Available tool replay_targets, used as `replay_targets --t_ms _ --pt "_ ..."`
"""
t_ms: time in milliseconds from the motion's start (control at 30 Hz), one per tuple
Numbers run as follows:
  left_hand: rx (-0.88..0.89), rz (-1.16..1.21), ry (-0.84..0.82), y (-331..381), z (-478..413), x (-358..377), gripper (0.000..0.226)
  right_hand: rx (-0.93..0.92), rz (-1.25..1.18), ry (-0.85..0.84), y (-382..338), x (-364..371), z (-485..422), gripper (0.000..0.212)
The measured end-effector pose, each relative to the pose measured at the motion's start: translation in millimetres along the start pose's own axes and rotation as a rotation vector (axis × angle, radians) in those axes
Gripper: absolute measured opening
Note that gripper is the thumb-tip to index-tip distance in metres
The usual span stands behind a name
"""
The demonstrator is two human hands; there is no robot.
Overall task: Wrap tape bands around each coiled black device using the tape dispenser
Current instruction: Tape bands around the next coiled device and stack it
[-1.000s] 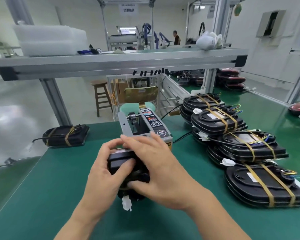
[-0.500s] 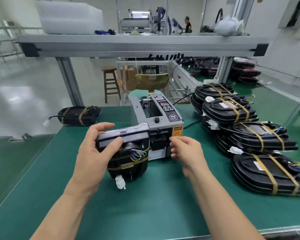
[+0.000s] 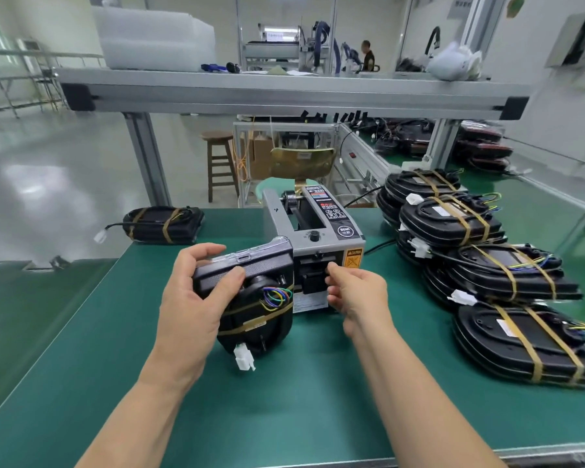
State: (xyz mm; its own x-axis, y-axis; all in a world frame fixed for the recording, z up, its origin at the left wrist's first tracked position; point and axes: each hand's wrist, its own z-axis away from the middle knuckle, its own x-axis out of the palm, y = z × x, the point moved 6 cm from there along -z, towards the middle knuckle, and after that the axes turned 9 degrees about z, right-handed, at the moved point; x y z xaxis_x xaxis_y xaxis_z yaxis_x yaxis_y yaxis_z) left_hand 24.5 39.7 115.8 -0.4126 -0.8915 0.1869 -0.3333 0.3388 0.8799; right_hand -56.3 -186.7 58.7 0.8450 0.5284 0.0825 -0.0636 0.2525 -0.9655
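My left hand point(image 3: 196, 298) grips the coiled black device point(image 3: 250, 268). My right hand point(image 3: 358, 295) curls at the mouth of the tape dispenser point(image 3: 301, 244), twelve o'clock; whether it pinches tape, I cannot tell.

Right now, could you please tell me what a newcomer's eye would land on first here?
At centre, the left hand grips a black device beside the grey tape dispenser, with the right hand at its outlet. On the right of the green table lies a heap of taped devices; a lone taped device sits far left.
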Motion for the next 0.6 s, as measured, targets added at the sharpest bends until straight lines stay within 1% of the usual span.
replay_targets --t_ms 167,233,300,533,600 --pt "-0.012 0.017 -0.013 3.8 2.9 2.6 0.03 0.024 0.016 0.007 -0.5 3.8 0.5 0.018" --pt "-0.014 0.004 -0.012 4.2 4.2 2.9 0.035 0.027 0.029 0.029 -0.2 3.8 0.5 0.018" --pt "-0.018 -0.008 -0.008 4.4 5.6 3.8 0.031 0.023 0.039 0.054 -0.1 4.9 1.0 0.019" --pt "-0.029 -0.039 -0.02 6.9 9.2 10.5 0.032 -0.016 0.098 0.133 0.0 9.1 8.0 0.017" --pt "-0.035 -0.051 -0.031 7.8 11.0 12.6 0.032 -0.03 0.05 0.134 -0.9 4.6 12.1 0.017"
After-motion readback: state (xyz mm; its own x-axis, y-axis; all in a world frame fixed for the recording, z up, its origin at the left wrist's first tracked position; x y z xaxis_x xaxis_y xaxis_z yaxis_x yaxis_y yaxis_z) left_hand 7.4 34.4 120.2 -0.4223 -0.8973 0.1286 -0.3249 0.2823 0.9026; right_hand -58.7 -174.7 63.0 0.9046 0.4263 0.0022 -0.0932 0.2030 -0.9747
